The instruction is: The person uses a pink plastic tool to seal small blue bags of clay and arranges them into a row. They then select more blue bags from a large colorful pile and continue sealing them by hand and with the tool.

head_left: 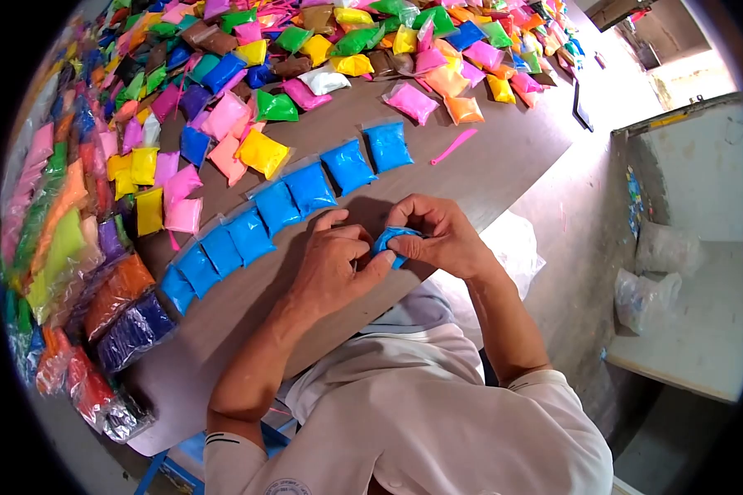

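Observation:
Between my two hands, above the table's near edge, is a small blue packet (394,240), partly covered by my fingers. My right hand (439,235) pinches it from the right with thumb and fingers. From the left, the thumb of my left hand (336,260) presses against the same packet, its fingers curled. A curved row of several flat blue packets (280,205) in clear plastic lies on the table just beyond my hands. The packet at the far right end of the row (388,145) sits slightly apart from its neighbours.
A heap of colourful packets (338,49) covers the table's far side. Bundled packets in clear bags (128,301) line the left edge. A pink plastic tool (454,147) lies right of the row. Beyond the table's right edge stands a pale open box (693,305) holding plastic bags.

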`<state>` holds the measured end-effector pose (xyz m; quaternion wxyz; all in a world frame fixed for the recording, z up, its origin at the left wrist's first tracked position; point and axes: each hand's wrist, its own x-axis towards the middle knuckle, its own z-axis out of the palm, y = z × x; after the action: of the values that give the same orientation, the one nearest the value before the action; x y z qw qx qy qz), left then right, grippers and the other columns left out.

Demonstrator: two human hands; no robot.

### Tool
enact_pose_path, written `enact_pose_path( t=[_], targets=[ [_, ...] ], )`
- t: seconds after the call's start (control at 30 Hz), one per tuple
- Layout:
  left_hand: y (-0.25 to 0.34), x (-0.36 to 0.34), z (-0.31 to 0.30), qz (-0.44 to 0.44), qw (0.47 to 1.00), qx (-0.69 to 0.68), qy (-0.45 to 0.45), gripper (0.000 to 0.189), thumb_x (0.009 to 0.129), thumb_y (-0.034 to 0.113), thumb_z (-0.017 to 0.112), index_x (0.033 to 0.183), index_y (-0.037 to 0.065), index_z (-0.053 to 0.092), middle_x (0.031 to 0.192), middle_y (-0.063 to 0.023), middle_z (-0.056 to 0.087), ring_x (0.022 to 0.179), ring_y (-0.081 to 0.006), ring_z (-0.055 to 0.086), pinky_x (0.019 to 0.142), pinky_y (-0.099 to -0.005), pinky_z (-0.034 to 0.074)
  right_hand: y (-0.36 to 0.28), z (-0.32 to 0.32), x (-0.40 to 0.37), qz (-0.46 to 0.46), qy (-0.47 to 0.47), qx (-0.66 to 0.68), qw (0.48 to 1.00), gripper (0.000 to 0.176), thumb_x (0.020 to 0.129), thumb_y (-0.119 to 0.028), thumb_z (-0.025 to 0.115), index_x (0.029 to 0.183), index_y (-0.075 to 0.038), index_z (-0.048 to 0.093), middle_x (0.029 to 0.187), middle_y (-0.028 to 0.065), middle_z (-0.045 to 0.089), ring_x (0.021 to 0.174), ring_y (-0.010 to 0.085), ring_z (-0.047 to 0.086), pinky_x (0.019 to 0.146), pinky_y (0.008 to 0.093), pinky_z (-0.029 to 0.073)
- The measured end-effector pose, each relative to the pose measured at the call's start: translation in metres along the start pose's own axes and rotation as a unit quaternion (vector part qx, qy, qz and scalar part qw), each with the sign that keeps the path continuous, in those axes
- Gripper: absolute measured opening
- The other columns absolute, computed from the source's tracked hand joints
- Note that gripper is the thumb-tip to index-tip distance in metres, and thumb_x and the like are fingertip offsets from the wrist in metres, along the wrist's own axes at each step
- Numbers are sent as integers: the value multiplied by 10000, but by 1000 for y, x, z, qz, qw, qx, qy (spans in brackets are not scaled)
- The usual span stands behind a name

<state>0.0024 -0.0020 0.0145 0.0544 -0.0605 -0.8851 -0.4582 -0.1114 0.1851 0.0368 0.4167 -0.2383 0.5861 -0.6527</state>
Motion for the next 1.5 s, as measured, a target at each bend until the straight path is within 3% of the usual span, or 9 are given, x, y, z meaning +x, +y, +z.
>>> enact_pose_path(
  t=[0.23,0.43,0.6,0.8,0.9,0.97,1.2,1.37,1.5],
  targets=[
    [2,1,-5,-14,999,-28,-12,297,882,326,637,805,42,679,885,-98,688,1007,-267,608,1103,-453,324,-6,4,1,9,-16,36,999,333,881,-35,764,1182,-3,626,1022,32,666,894,91,615,786,246,518],
    [-1,2,-5,-19,998,-44,-30,322,948,352,541,911,68,688,941,-100,707,1076,-262,575,1097,-449,305,24,23,-2,-44,87,243,965,416,880,-81,776,1255,-10,613,1135,60,666,1002,129,638,883,287,527],
    [0,2,-6,-19,998,-45,-41,324,978,352,498,959,90,687,821,-43,710,1048,-239,584,1104,-445,281,21,36,-13,15,132,166,977,231,961,-179,710,1073,21,681,964,39,698,863,108,633,778,270,533],
    [3,3,-10,-47,995,-72,-46,345,966,384,513,936,84,680,787,-26,701,1003,-224,591,1106,-432,270,15,39,-9,-30,111,123,986,207,974,-166,690,1061,22,686,948,41,694,853,105,630,762,257,529],
    [-4,2,-8,-34,994,-84,-63,309,930,363,565,908,75,674,796,-46,696,991,-226,588,1106,-435,271,0,47,-5,-5,200,118,973,192,983,-157,675,1047,23,688,929,36,692,834,95,627,754,263,529],
    [-8,-1,-5,-2,998,-38,-56,289,905,349,597,888,69,668,807,-65,692,984,-221,588,1107,-439,272,11,29,-6,-13,184,70,980,182,984,-145,673,1049,25,686,926,29,691,833,88,626,742,254,530],
    [-4,1,-7,-49,994,-84,-42,337,886,377,632,907,42,656,907,-98,673,1064,-259,572,1106,-451,291,6,37,-11,-51,186,38,980,157,985,-91,655,1087,23,687,931,26,692,852,79,639,736,226,556],
    [8,0,-11,-98,983,-153,-7,360,900,424,626,967,72,668,953,-89,660,1141,-256,526,1107,-445,298,-4,36,-19,-8,154,69,986,195,1022,-104,594,1131,37,671,946,51,697,845,105,660,762,245,568],
    [-2,2,-13,-77,986,-130,-66,387,907,467,610,961,89,671,944,-77,645,1119,-246,512,1109,-432,296,-7,21,-22,42,118,71,990,222,1019,-130,591,1132,39,681,917,93,730,789,153,706,748,268,594]
  ],
)
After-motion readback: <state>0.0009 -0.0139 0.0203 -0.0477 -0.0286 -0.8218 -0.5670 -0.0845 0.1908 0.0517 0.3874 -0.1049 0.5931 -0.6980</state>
